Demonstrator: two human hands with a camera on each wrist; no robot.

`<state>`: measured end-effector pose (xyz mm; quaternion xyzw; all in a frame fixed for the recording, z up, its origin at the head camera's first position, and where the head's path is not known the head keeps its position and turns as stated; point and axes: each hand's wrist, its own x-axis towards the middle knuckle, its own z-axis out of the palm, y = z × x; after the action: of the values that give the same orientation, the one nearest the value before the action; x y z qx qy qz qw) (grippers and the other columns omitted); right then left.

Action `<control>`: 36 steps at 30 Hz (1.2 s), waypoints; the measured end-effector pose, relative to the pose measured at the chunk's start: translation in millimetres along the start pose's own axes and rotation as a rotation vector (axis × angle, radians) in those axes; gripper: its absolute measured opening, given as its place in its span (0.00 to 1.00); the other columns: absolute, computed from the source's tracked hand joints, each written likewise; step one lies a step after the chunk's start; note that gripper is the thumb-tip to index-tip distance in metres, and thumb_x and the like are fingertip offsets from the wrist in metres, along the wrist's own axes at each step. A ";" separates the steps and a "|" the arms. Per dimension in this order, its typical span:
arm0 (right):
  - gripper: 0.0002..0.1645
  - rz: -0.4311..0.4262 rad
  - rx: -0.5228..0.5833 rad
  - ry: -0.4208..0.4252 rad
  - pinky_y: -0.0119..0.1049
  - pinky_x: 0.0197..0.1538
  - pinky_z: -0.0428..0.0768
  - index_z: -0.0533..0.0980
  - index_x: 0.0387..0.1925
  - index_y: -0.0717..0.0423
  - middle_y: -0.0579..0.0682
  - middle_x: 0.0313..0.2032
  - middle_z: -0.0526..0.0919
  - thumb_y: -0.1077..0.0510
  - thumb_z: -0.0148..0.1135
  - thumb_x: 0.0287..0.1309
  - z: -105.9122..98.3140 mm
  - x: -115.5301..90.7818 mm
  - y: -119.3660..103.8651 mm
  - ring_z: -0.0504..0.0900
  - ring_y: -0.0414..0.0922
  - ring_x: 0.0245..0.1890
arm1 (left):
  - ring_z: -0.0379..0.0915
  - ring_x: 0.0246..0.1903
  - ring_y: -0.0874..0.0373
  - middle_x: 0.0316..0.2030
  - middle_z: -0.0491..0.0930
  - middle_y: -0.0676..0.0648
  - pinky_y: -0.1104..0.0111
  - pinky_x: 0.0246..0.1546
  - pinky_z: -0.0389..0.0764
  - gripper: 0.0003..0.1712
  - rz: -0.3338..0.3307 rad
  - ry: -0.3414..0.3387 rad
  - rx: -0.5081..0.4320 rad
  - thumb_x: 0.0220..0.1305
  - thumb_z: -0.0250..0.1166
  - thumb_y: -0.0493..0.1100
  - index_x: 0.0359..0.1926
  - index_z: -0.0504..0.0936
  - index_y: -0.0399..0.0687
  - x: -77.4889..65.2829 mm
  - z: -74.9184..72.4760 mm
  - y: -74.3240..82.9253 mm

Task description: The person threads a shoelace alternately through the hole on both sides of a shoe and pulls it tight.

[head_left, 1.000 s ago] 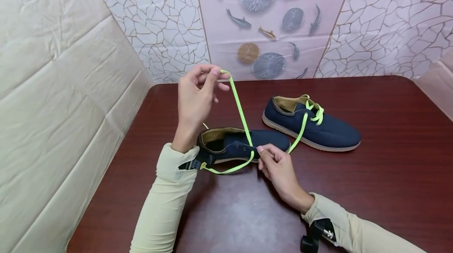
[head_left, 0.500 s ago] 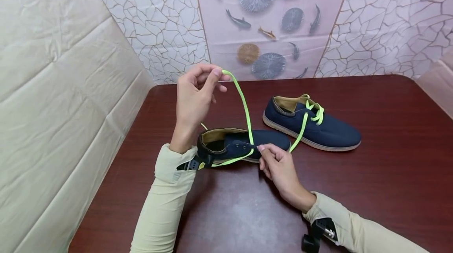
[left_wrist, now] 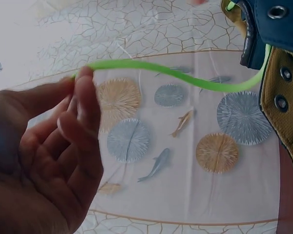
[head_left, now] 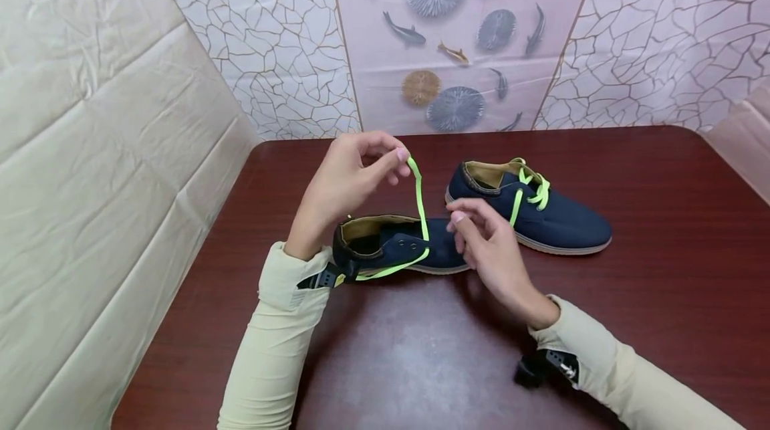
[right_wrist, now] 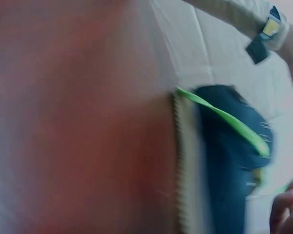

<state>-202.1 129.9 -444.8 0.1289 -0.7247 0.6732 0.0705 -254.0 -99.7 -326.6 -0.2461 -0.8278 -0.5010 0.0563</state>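
Observation:
My left hand (head_left: 345,179) pinches a bright green shoelace (head_left: 420,206) between thumb and forefinger, above a dark blue shoe (head_left: 444,243). From the fingertips the lace runs down to a front eyelet of the shoe's near flap. Another stretch of it leaves that flap toward the left wrist. In the left wrist view, the lace (left_wrist: 185,79) sags between the fingers and the shoe flap (left_wrist: 288,112), where bare metal eyelets show. Just over the toe hovers my right hand (head_left: 496,259), fingers loosely bent, with nothing visible in them.
A matching shoe (head_left: 568,216) with green lace through its eyelets stands behind and to the right on the brown table (head_left: 662,323). A patterned cloth (head_left: 385,102) hangs along the back edge. Pale fabric (head_left: 120,149) covers the left side.
My left hand has come down and to the right with the lace, shortening the raised stretch. My right hand has let go of the shoe's flap and lifted away.

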 end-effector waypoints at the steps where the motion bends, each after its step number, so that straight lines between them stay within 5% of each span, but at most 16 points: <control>1: 0.14 -0.023 -0.031 -0.013 0.33 0.20 0.71 0.78 0.58 0.59 0.57 0.40 0.82 0.56 0.55 0.81 -2.0 2.7 -5.7 0.75 0.47 0.25 | 0.83 0.29 0.57 0.30 0.88 0.50 0.66 0.35 0.79 0.06 0.004 -0.030 0.003 0.75 0.67 0.39 0.40 0.89 0.43 -0.1 1.0 0.1; 7: 0.20 -0.135 -0.207 -0.099 0.34 0.41 0.84 0.77 0.67 0.53 0.48 0.60 0.82 0.54 0.57 0.80 -7.1 19.1 -35.1 0.83 0.47 0.47 | 0.84 0.28 0.55 0.28 0.87 0.48 0.60 0.39 0.85 0.08 0.037 -0.165 -0.024 0.76 0.65 0.37 0.39 0.89 0.41 -2.5 8.0 0.0; 12: 0.18 -0.171 -0.279 -0.155 0.33 0.56 0.79 0.80 0.64 0.51 0.48 0.59 0.83 0.53 0.57 0.80 -5.1 26.4 -49.6 0.81 0.41 0.55 | 0.85 0.28 0.54 0.28 0.87 0.45 0.62 0.39 0.85 0.08 0.045 -0.189 -0.032 0.76 0.65 0.37 0.40 0.89 0.39 -4.2 14.7 0.8; 24: 0.11 -0.161 -0.225 -0.148 0.32 0.52 0.84 0.85 0.42 0.59 0.52 0.38 0.88 0.58 0.60 0.78 3.2 29.2 -50.2 0.88 0.41 0.42 | 0.83 0.29 0.52 0.29 0.86 0.52 0.66 0.37 0.82 0.07 0.058 -0.191 0.016 0.75 0.67 0.38 0.38 0.90 0.46 -3.3 17.7 -1.7; 36: 0.11 -0.136 -0.271 -0.111 0.32 0.40 0.75 0.85 0.42 0.56 0.51 0.25 0.83 0.54 0.62 0.77 -9.4 27.8 -64.6 0.82 0.45 0.32 | 0.84 0.29 0.53 0.31 0.86 0.49 0.60 0.40 0.86 0.07 0.073 -0.240 0.024 0.75 0.67 0.39 0.40 0.90 0.44 7.2 18.0 -13.4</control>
<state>-211.2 132.8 -374.4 0.2037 -0.8013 0.5548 0.0925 -263.8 -86.8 -343.8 -0.3336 -0.8251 -0.4555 -0.0219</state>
